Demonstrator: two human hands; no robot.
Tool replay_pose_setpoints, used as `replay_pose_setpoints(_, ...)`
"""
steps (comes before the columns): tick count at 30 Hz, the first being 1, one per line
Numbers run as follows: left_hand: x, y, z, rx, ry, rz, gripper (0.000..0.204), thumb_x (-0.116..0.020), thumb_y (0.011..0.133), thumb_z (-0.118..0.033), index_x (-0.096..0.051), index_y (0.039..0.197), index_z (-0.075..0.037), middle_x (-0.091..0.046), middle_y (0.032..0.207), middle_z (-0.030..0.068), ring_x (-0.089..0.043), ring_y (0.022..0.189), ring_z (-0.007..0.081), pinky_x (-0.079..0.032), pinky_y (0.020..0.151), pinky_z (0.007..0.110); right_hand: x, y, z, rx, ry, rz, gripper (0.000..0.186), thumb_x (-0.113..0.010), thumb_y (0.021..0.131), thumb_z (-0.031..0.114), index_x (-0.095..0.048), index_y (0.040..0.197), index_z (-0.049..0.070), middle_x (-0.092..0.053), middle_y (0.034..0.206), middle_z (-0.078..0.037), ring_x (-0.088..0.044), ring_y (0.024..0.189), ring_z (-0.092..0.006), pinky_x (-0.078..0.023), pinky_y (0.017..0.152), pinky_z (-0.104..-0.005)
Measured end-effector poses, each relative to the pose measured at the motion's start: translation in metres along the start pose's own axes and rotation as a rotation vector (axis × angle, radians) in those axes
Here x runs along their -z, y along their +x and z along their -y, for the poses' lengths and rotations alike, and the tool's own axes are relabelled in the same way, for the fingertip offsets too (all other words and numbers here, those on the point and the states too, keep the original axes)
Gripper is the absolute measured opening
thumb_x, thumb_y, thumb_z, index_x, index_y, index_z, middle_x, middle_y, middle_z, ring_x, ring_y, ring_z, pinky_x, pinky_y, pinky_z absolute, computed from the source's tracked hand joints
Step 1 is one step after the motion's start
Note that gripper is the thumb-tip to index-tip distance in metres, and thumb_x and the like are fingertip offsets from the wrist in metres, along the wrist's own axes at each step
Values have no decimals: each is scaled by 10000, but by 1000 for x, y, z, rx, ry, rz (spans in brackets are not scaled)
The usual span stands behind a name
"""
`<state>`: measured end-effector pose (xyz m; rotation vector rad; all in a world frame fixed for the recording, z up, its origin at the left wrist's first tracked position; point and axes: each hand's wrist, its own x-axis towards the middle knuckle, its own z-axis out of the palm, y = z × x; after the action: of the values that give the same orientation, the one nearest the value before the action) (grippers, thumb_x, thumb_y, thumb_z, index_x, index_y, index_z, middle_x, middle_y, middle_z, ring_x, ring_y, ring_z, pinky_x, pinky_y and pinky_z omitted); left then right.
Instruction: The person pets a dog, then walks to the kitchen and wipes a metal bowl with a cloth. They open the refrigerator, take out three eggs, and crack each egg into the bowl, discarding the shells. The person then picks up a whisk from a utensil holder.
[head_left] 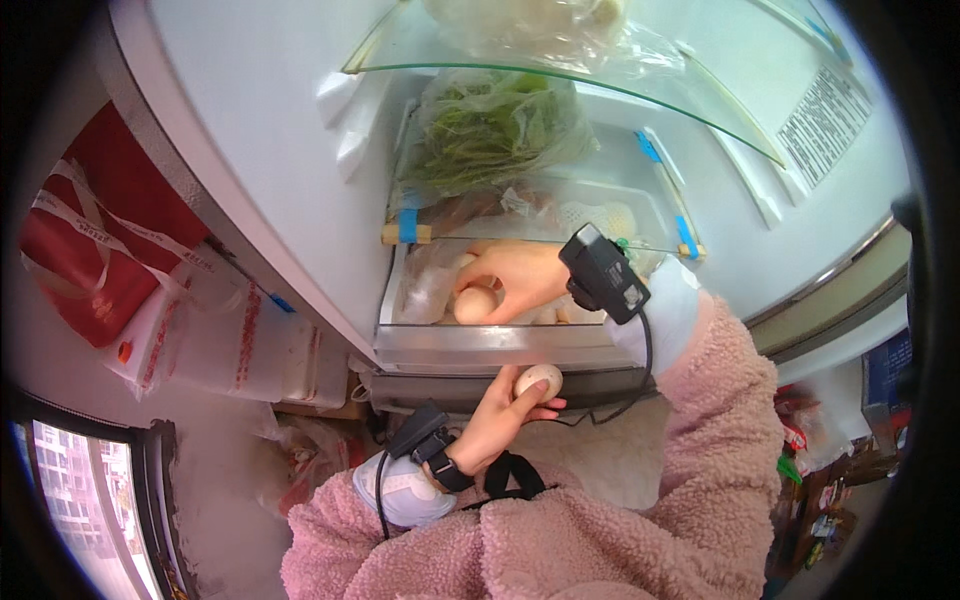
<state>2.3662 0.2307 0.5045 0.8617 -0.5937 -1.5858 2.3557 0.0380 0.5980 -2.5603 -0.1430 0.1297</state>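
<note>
Your left hand (497, 415) grips an egg (543, 380) — your right hand (522, 277) curls closed round a second egg (475, 306) inside the drawer (450, 346).

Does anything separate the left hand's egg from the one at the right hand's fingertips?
Yes, the drawer front: the left hand holds the near egg outside it; the right hand touches the far egg inside.

This looks like a home, though I can't tell which room: a white-walled refrigerator (260, 150) stands open here, with a clear glass shelf (395, 50), green leafy vegetables (490, 130) in crinkled transparent plastic, and pale, rounded eggs (475, 304) in its clear-fronted drawer (480, 345).
</note>
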Motion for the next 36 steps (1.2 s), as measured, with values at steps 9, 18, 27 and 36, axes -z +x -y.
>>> replay_pose_setpoints(9, -1, 10, 16, 16, 43, 26, 381, -478, 972, -147, -361, 1304, -1, -534, 1157, 132, -612, 976, 203, -514, 808, 281, 6, -39, 24, -281, 635, -310, 502, -776, 726, 362, -645, 1066, 18, -642, 1006, -44, -566, 932, -132, -445, 822, -282)
replay_pose_setpoints(18, -8, 26, 36, -126, 97, -44, 291, -492, 966, -134, -399, 1205, 4, -557, 1033, 102, -582, 828, 138, -477, 676, 239, 24, -118, 68, -155, 828, -587, 485, -736, 801, 170, -535, 1205, -9, -591, 1070, -57, -572, 984, -122, -469, 867, -266)
replay_pose_setpoints(27, 2, 60, 30, -189, 54, -37, 284, -485, 947, -87, -402, 1204, 0, -561, 1027, 124, -576, 826, 176, -457, 681, 251, -18, -194, 94, -153, 951, -944, 600, -785, 718, 338, -539, 1151, 4, -546, 1183, -146, -574, 1010, -202, -478, 854, -308)
replay_pose_setpoints(36, 24, 137, 3, -258, 35, -165, 316, -511, 929, -93, -445, 1227, -8, -583, 1005, 124, -606, 784, 210, -479, 642, 263, -81, -267, 129, -340, 964, -1238, 690, -772, 664, 536, -549, 1100, 50, -466, 1293, -255, -586, 1075, -328, -527, 812, -319)
